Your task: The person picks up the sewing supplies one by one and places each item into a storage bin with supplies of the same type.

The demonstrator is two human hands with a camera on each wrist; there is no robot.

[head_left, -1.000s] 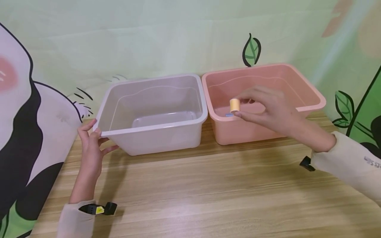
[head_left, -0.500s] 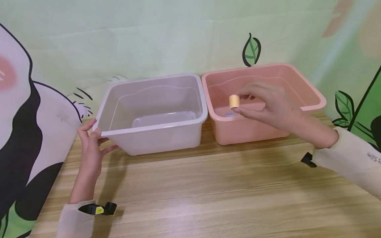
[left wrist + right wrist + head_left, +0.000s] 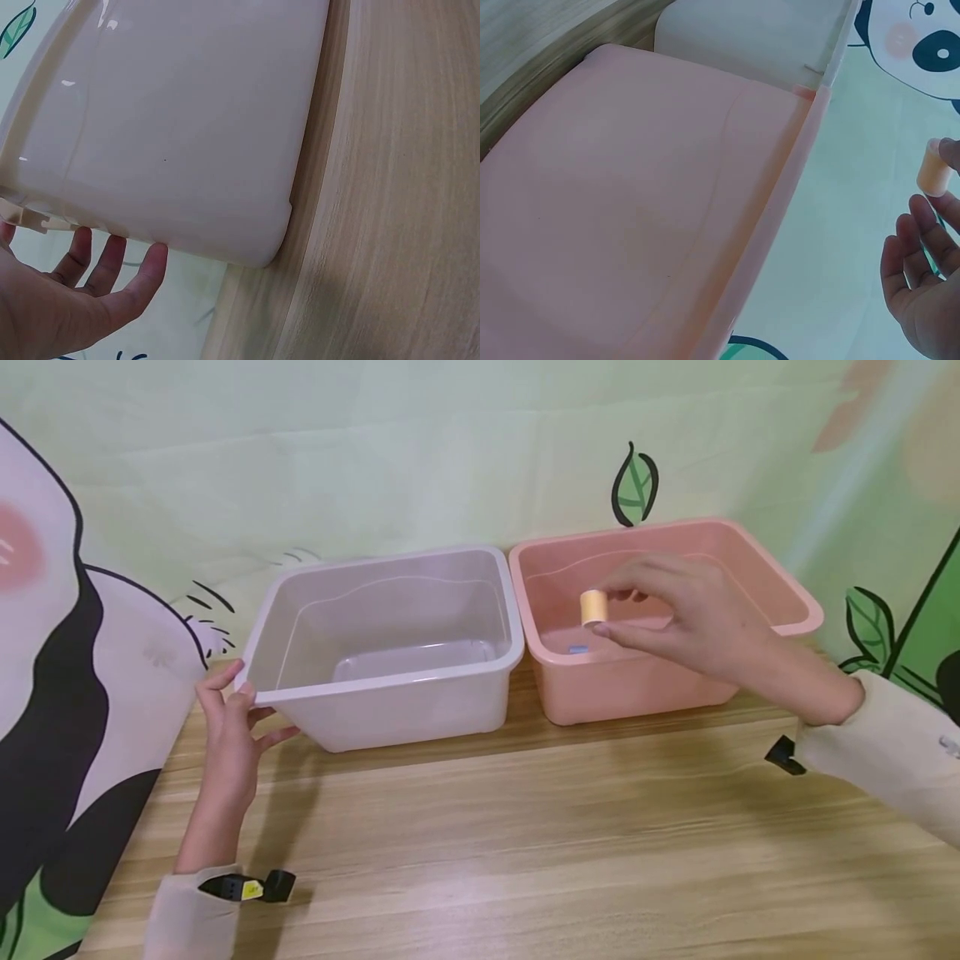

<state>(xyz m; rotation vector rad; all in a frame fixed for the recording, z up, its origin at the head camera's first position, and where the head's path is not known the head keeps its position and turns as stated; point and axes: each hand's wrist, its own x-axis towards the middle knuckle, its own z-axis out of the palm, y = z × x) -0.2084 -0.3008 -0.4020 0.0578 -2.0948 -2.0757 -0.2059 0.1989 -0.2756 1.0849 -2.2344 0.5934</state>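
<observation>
In the head view my right hand (image 3: 693, 618) pinches a small yellow spool (image 3: 594, 608) with pale ends, thumb below and fingertips above. It is held over the near left part of the pink bin (image 3: 637, 681). The right wrist view shows the same spool (image 3: 933, 171) between thumb and index finger, other fingers loosely bent. My left hand (image 3: 231, 735) grips the near left corner of the whitish-grey bin (image 3: 405, 710), thumb on the rim. Fingertips of that hand (image 3: 82, 300) touch the bin's outer wall (image 3: 180, 150) in the left wrist view.
A small blue thing (image 3: 577, 649) lies inside the pink bin, mostly hidden by the front rim. Both bins stand side by side on a wooden table (image 3: 480, 843), against a printed green cloth (image 3: 420, 460) with leaf and panda drawings.
My right hand has risen slightly with the spool, and its forearm has shifted a little up and right. The left hand and both bins have stayed put.
</observation>
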